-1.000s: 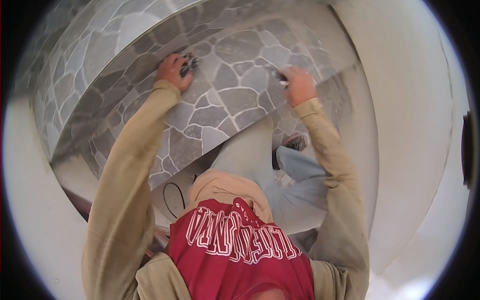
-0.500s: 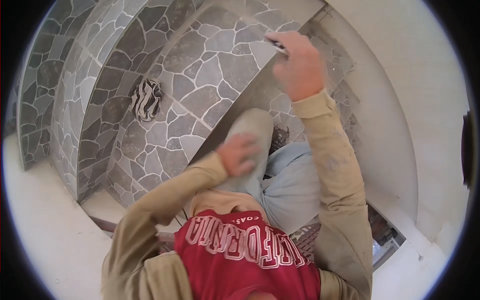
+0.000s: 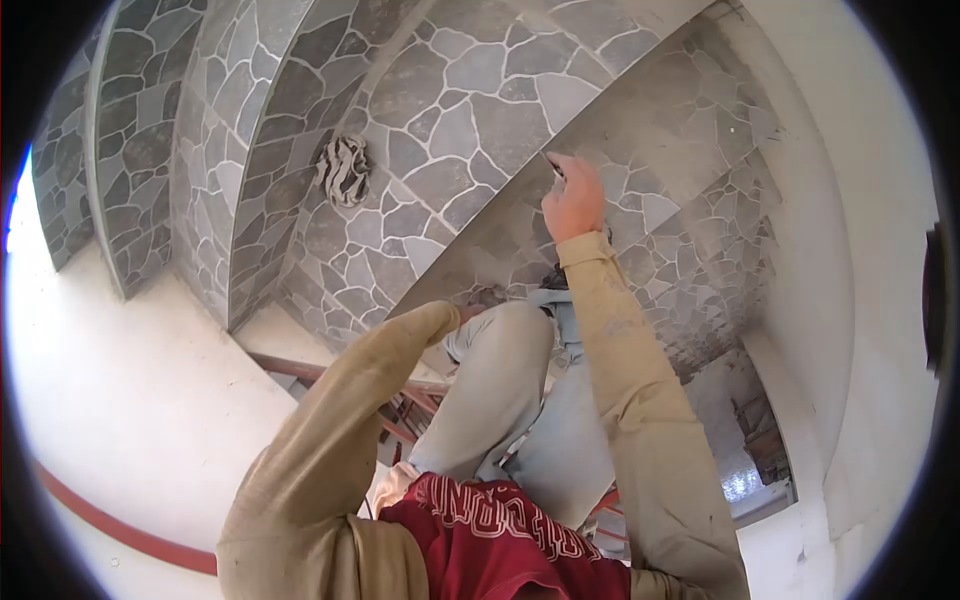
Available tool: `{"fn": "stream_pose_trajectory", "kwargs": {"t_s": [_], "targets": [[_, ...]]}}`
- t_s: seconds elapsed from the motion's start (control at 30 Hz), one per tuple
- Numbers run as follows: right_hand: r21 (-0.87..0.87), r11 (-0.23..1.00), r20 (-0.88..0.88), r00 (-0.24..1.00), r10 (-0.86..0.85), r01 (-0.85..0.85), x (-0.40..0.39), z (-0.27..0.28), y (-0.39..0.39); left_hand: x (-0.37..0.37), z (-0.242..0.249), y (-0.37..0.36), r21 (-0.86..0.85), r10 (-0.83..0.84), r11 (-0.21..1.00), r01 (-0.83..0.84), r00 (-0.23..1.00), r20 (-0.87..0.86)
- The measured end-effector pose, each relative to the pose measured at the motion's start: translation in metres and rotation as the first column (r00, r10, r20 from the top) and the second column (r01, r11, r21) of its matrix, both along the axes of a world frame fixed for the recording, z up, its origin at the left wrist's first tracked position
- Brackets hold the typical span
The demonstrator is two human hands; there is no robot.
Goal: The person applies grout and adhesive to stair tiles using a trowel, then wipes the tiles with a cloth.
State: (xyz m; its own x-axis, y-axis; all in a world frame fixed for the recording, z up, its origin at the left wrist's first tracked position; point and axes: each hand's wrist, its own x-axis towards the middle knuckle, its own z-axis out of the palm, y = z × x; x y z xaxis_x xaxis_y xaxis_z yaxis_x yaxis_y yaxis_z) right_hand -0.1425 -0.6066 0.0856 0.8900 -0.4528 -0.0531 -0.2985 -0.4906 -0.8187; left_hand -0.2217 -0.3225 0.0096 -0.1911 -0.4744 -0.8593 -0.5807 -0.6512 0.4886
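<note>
Curled closed, the right hand point(image 3: 574, 204) grips a small, thin, dark object point(image 3: 556, 168), too little of it visible to identify, near the straight front edge of a grey, irregular stone-patterned step with pale joints point(image 3: 450, 130). Beside the knee of the pale blue-grey trousers point(image 3: 500, 370), the left hand point(image 3: 468, 313) is mostly hidden, so its grip cannot be told. One crumpled, dark-and-white striped cloth point(image 3: 346, 170) lies on the step, well apart from both hands.

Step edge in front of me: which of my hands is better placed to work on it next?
Probably your right hand: it is up at the step edge, apparently pinching a small dark object. Your left hand is down by the knee, mostly hidden.
</note>
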Motion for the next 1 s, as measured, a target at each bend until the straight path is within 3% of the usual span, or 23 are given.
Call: {"fn": "stream_pose_trajectory", "kwargs": {"t_s": [0.1, 0.13, 0.17, 0.2, 0.27, 0.33, 0.4, 0.43, 0.47, 0.5, 0.53, 0.57, 0.6, 0.67, 0.7, 0.77, 0.8, 0.87, 0.93, 1.0], "targets": [[0.058, 0.998, -0.085, 0.996, -0.001, 0.006, -0.017, -0.005, 0.022, 0.019, 0.035, 0.041, 0.320, -0.213, 0.924, 0.211, 0.977, -0.029], [0.075, 0.997, -0.127, 0.992, -0.015, 0.024, -0.022, -0.007, 0.031, 0.016, 0.051, 0.040, 0.345, -0.212, 0.915, 0.212, 0.977, -0.037], [0.100, 0.995, -0.132, 0.991, -0.014, 0.027, -0.025, -0.008, 0.040, 0.018, 0.079, 0.019, 0.290, 0.557, 0.811, -0.509, 0.822, -0.115], [0.101, 0.995, -0.124, 0.992, -0.003, 0.015, -0.025, -0.009, 0.047, 0.019, 0.101, 0.008, 0.285, 0.967, 0.212, -0.935, 0.160, -0.197], [0.119, 0.993, -0.103, 0.995, 0.010, 0.002, -0.024, -0.008, 0.060, -0.035, 0.127, 0.035, 0.143, 0.758, 0.649, -0.747, 0.650, -0.048], [0.203, 0.974, -0.143, 0.987, -0.070, 0.098, -0.023, -0.003, 0.070, -0.009, 0.182, 0.023, 0.408, 0.655, 0.621, -0.669, 0.729, 0.199], [0.278, 0.949, -0.188, 0.977, -0.099, 0.150, -0.017, 0.006, 0.072, 0.059, 0.200, 0.041, 0.306, 0.431, 0.799, -0.518, 0.848, 0.309], [0.332, 0.919, -0.262, 0.957, -0.125, 0.211, -0.016, 0.009, 0.073, 0.100, 0.218, 0.043, 0.038, 0.455, 0.796, -0.603, 0.639, 0.620], [0.344, 0.914, -0.268, 0.955, -0.125, 0.215, -0.014, 0.009, 0.074, 0.163, 0.227, 0.052, -0.277, 0.539, 0.811, -0.516, 0.472, 0.697], [0.304, 0.940, -0.239, 0.967, -0.084, 0.157, -0.011, 0.007, 0.072, 0.221, 0.233, 0.052, -0.530, 0.667, 0.730, -0.432, 0.279, 0.691], [0.256, 0.962, -0.212, 0.977, -0.039, 0.094, -0.010, 0.004, 0.068, 0.271, 0.250, 0.026, -0.640, 0.746, 0.614, -0.462, 0.075, 0.661], [0.256, 0.962, -0.218, 0.975, -0.034, 0.091, -0.007, 0.004, 0.061, 0.318, 0.250, 0.033, -0.708, 0.744, 0.636, -0.305, 0.001, 0.668], [0.271, 0.961, -0.188, 0.982, -0.010, 0.061, 0.002, 0.007, 0.052, 0.352, 0.257, 0.022, -0.621, 0.637, 0.768, -0.158, 0.083, 0.766], [0.278, 0.960, -0.152, 0.988, 0.016, 0.027, 0.021, 0.007, 0.033, 0.399, 0.227, 0.048, -0.569, 0.562, 0.821, -0.034, 0.220, 0.797], [0.203, 0.979, -0.146, 0.989, -0.001, 0.030, 0.028, 0.002, 0.021, 0.400, 0.217, 0.051, -0.571, 0.565, 0.820, -0.039, 0.216, 0.796], [0.092, 0.995, -0.087, 0.995, -0.040, 0.048, 0.043, -0.005, -0.001, 0.396, 0.195, 0.062, -0.422, 0.420, 0.891, 0.167, 0.049, 0.906], [0.055, 0.997, -0.045, 0.997, -0.059, 0.061, 0.049, -0.003, -0.016, 0.393, 0.188, 0.068, -0.421, 0.418, 0.894, 0.152, 0.051, 0.907], [0.064, 0.993, -0.255, 0.964, -0.077, 0.096, 0.061, 0.012, -0.049, 0.399, 0.181, 0.072, -0.527, 0.527, 0.828, 0.193, 0.057, 0.848], [0.362, 0.860, -0.385, 0.898, -0.214, 0.360, 0.067, 0.056, -0.076, 0.396, 0.181, 0.072, -0.531, 0.532, 0.826, 0.189, 0.051, 0.845], [-0.020, 0.946, -0.346, 0.886, -0.309, 0.322, 0.059, 0.076, -0.100, 0.398, 0.178, 0.072, -0.561, 0.569, 0.793, 0.236, 0.041, 0.821]]}}
